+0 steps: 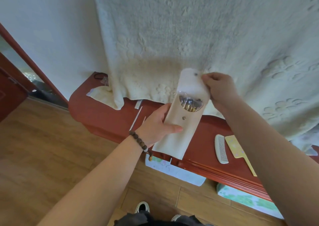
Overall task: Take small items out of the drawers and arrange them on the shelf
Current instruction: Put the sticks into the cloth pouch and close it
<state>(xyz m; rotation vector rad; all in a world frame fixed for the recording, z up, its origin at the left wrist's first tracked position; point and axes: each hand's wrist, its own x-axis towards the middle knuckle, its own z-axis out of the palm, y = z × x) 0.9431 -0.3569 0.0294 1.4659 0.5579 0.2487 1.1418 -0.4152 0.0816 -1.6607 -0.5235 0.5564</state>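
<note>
A cream pouch (179, 127) with a snap button and an open flap is held upright above the red wooden shelf (103, 115). Gold-handled brushes with dark tips (189, 104) show inside its mouth. My left hand (155, 125) grips the pouch's lower body, thumb on its front. My right hand (219, 91) pinches the raised flap at its top right edge. On the shelf to the right lie a white comb (221, 149) and a yellow long-handled comb (239, 152).
A cream embossed cloth (189, 44) hangs over the wall and shelf back. Thin white sticks (136, 117) and a black hair tie (100, 75) lie on the shelf's left part. Open drawers with floral liners (176, 171) jut out below. A red door frame (29, 61) stands left.
</note>
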